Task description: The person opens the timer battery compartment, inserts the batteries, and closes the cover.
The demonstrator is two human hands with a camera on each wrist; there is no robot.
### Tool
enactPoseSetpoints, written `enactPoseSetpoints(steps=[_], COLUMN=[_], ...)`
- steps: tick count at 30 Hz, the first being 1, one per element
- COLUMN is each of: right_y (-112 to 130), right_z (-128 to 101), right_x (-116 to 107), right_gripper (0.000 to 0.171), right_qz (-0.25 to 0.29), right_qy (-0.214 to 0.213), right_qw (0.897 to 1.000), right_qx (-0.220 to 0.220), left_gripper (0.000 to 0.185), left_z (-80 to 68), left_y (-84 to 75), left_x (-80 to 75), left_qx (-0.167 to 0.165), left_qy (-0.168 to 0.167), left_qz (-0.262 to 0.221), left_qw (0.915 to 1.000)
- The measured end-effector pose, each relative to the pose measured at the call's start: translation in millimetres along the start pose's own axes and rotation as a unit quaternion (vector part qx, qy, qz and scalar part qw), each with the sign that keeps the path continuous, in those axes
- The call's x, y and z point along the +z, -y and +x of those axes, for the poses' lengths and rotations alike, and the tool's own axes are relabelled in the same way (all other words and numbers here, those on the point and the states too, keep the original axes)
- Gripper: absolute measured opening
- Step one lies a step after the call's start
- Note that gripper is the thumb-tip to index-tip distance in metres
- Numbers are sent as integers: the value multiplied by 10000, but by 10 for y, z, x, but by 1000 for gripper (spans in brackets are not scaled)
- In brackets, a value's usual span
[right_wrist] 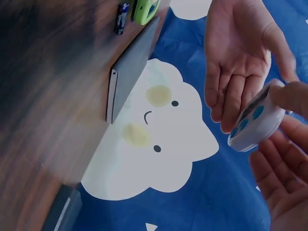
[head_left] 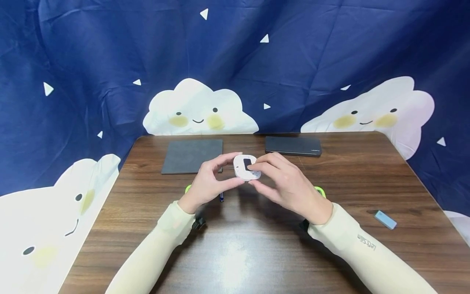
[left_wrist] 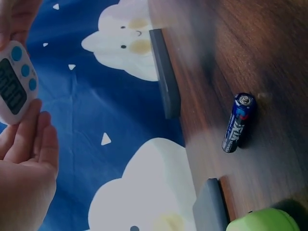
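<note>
A small white digital timer [head_left: 238, 172] is held up over the table between both hands. Its back, with a dark rectangle, faces the head view; its screen and three blue buttons [left_wrist: 25, 70] show in the left wrist view. My left hand [head_left: 205, 179] grips the left edge, thumb below and fingers above. With my right hand [head_left: 290, 185], I pinch the right side, a fingertip on the dark rectangle and the thumb at the lower edge. Below, a blue battery [left_wrist: 236, 125] lies on the table, mostly hidden by my left hand in the head view.
Behind my left hand lies a dark grey flat slab [head_left: 192, 155]. At the back stands a low black box [head_left: 293, 146]. A light-blue block [head_left: 385, 219] lies at the right. A lime-green object [right_wrist: 144, 10] sits near the battery, and a green edge [head_left: 320, 191] shows behind my right wrist.
</note>
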State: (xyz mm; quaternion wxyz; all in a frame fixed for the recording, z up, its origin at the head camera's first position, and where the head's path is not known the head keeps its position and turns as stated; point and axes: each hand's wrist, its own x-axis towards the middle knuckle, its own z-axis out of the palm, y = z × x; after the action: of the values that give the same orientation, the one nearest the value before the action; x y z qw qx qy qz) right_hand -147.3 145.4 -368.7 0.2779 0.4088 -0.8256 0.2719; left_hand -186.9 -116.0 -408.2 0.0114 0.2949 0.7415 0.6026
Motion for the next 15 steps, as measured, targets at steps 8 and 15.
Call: enactPoseSetpoints(steps=[8, 15], right_y=[-68, -119], right_z=[-27, -40], right_x=[15, -14], right_gripper=[30, 29], right_qz=[1354, 3373], right_qy=[-536, -280], right_qw=[9737, 8679], right_qx=[1751, 3635], left_gripper=[71, 80], left_z=[-11, 3], left_y=[33, 47], left_x=[20, 76], left_qx=[300, 963], left_qy=[-75, -254], left_qz=[1048, 1926], left_qw=[9940, 9762])
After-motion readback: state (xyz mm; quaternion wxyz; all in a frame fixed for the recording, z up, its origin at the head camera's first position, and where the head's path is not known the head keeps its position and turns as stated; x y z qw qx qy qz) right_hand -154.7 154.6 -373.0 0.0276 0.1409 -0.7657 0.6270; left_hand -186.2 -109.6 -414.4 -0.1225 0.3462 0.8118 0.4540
